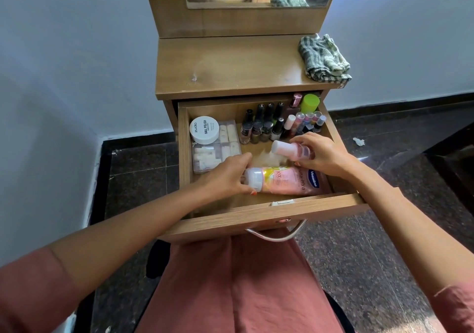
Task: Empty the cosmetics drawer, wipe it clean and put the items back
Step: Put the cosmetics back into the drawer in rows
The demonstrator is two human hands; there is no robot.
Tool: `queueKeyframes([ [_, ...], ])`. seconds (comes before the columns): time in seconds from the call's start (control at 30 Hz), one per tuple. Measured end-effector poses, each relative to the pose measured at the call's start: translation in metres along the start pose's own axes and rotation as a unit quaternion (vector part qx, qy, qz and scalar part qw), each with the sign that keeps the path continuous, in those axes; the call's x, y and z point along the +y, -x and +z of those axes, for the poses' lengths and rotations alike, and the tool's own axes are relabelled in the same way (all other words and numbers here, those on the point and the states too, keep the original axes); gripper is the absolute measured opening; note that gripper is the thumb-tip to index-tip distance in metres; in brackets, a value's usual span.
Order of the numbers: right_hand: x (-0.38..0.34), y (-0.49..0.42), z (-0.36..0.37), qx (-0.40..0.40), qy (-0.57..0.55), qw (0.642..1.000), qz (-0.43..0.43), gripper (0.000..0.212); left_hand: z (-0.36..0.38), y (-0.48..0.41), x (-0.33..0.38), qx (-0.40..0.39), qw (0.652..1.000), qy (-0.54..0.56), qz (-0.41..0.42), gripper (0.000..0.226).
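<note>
- The white jar (204, 129) sits at 10 o'clock in the open drawer (256, 221).
- The left hand (225, 176), at 7 o'clock, curls fingers and thumb round the cap end of the Vaseline tube (289, 181), which lies flat near the front wall.
- Nail polish bottles (264, 124) stand at 12 o'clock.
- The right hand (325, 155), at 3 o'clock, clamps its fingers on a small pink bottle (288, 150), held sideways, cap toward 9 o'clock.
</note>
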State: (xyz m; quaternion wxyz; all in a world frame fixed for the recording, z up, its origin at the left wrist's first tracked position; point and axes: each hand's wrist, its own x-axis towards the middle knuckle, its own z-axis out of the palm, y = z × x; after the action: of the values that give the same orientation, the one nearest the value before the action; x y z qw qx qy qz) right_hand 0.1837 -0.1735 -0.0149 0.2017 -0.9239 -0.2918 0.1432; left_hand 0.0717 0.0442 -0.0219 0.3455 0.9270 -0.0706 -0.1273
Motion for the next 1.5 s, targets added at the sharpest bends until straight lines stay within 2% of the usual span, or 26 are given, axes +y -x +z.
queueKeyframes([
  [0.2, -0.001, 0.001, 0.002, -0.027, 0.019, 0.999, -0.005, 0.051, -0.008, -0.012, 0.002, -0.010, 1.000, 0.022, -0.002, 0.037],
  [0.33, 0.002, 0.001, 0.002, -0.042, 0.043, 0.998, -0.014, 0.056, -0.009, -0.029, 0.015, 0.075, 0.993, 0.085, -0.010, 0.025],
  [0.43, 0.003, 0.001, 0.002, -0.049, 0.050, 0.997, -0.016, 0.057, -0.002, -0.046, 0.026, 0.099, 0.990, 0.097, -0.040, 0.023],
  [0.6, 0.004, 0.000, 0.003, -0.062, 0.057, 0.996, 0.000, 0.055, 0.010, -0.064, 0.037, 0.081, 0.990, 0.079, -0.087, 0.034],
  [0.93, 0.003, -0.001, 0.004, -0.079, 0.052, 0.996, 0.006, 0.052, 0.013, -0.059, 0.032, 0.075, 0.985, 0.107, -0.108, 0.028],
  [1.1, 0.003, -0.001, 0.006, -0.111, 0.055, 0.992, 0.016, 0.066, 0.014, -0.054, 0.030, 0.059, 0.983, 0.130, -0.114, 0.026],
  [1.2, 0.002, 0.000, 0.006, -0.098, 0.054, 0.994, 0.017, 0.069, 0.014, -0.052, 0.030, 0.047, 0.979, 0.151, -0.127, 0.026],
  [1.5, 0.004, 0.005, 0.004, -0.022, 0.063, 0.998, 0.020, 0.052, 0.017, -0.048, 0.036, 0.041, 0.981, 0.146, -0.124, 0.028],
])
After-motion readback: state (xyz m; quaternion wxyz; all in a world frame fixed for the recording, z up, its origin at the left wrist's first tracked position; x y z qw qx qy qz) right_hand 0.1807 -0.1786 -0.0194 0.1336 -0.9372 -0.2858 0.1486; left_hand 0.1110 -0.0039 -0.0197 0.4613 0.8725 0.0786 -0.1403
